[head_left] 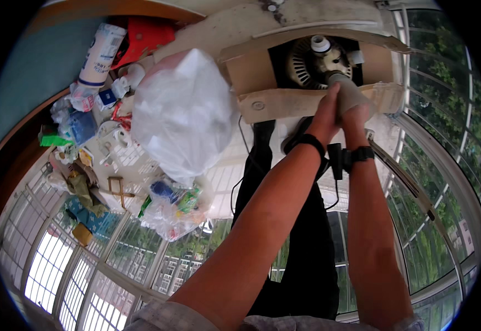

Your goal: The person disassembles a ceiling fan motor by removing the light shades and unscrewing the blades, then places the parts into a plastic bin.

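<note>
Grey tube (351, 92), long axis slanting up-left toward fixture (301, 65), clamped in left hand (327, 110) and right hand (355, 117)

Head-worn left fisheye: wide view from above, facing down along forearms (263, 234) to hands (327, 113), near.

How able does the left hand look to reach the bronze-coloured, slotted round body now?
Probably yes: the brown cardboard box lies open around this slotted body. But the left hand holds the grey tapered tube, so it may first need to let go.
</note>
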